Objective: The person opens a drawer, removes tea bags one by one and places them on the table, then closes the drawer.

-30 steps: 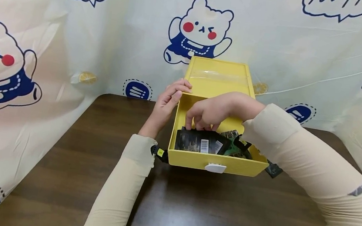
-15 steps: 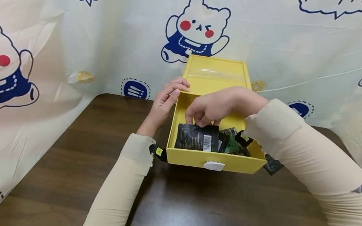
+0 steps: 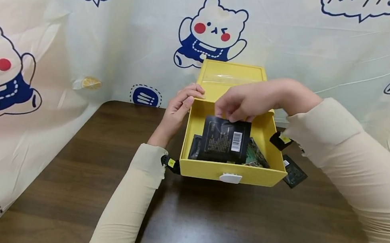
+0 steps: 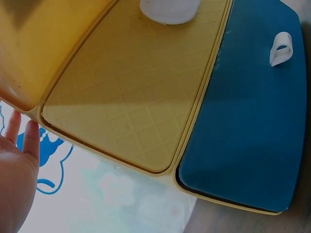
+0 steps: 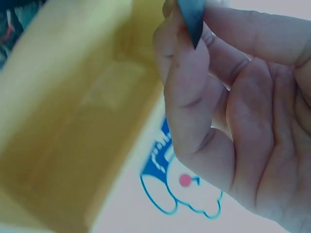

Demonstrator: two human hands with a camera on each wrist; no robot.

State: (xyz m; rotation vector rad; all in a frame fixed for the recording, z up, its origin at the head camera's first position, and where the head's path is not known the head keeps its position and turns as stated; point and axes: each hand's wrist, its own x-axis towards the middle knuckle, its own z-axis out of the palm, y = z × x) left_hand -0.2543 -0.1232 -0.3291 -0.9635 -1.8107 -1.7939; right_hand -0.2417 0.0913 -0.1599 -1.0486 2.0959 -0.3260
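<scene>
My right hand (image 3: 242, 101) pinches the top edge of a flat black packet (image 3: 225, 141) with a white barcode. The packet stands upright over the open yellow box (image 3: 230, 173) in the head view. In the right wrist view, a dark corner of the packet (image 5: 193, 19) shows between the thumb and fingers. My left hand (image 3: 178, 107) rests at the box's back left corner, its fingers reaching the edge of the raised lid (image 3: 234, 74). Another black packet (image 3: 195, 147) and a green patterned packet (image 3: 255, 154) lie inside, partly hidden by the held one.
One more black packet (image 3: 294, 173) lies on the brown wooden table (image 3: 234, 222) to the right of the box. A white clasp (image 3: 230, 178) sits on the box front. Behind the table hangs a printed cloth (image 3: 147, 32). The left wrist view shows a blue panel (image 4: 243, 111) along the box.
My right hand has taken the black packet by its top edge and lifted it up and to the right. The black packet at the box's left has come into view. My left hand stays put.
</scene>
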